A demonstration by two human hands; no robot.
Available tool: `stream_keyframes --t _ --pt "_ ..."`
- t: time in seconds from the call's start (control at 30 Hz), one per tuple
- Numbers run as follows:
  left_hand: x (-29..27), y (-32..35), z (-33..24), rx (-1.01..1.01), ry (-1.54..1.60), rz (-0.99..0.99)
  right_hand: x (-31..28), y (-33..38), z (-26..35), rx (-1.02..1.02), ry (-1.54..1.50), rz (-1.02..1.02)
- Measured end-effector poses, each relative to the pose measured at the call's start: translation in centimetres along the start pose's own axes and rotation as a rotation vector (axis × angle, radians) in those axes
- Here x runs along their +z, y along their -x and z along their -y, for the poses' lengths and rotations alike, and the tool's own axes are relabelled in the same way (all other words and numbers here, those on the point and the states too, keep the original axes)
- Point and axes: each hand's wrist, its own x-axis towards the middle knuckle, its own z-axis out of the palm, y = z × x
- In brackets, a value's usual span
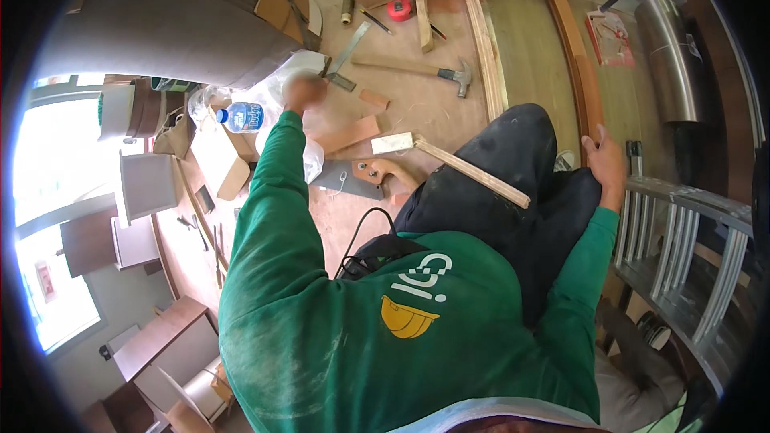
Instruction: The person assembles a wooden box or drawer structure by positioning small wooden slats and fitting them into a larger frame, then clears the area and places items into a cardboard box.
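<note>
My left hand [305, 93] is stretched forward over the board, smeared by motion, so its fingers cannot be read. It is beside a clear plastic bag [277, 84] and a try square [342, 81] with a metal blade. My right hand [607, 164] rests at my right knee, fingers apart, against the edge of a long reddish-brown timber [584, 84]. A thin wooden strip [473, 172] leans across my thigh, its far end by a white-faced block [391, 143]. A handsaw [353, 178] with a wooden handle lies near my leg.
A claw hammer [409, 66], red tape measure [399, 9], pencil [377, 22] and blue-labelled bottle [241, 117] lie ahead. An aluminium ladder [682, 232] and a metal cylinder [672, 60] are at the right. A large brown panel [160, 16] stands far left.
</note>
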Motion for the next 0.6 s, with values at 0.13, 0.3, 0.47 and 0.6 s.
stream_keyframes --t 0.13,0.3,0.47,0.6 --pt "1.3 1.9 -5.8 0.106 -0.042 0.046 0.0 0.4 -2.1 0.007 0.030 -0.073" --pt "1.8 6.7 -7.1 -0.023 -0.020 0.006 0.2 -0.1 -0.4 0.016 0.012 -0.006" --pt "0.0 9.0 -12.4 0.002 0.285 0.170 0.6 0.4 -2.4 -0.029 -0.021 -0.125" --pt "-0.6 8.3 -7.1 0.653 0.169 -0.087 0.3 0.3 -0.3 -0.143 -0.648 -0.272"
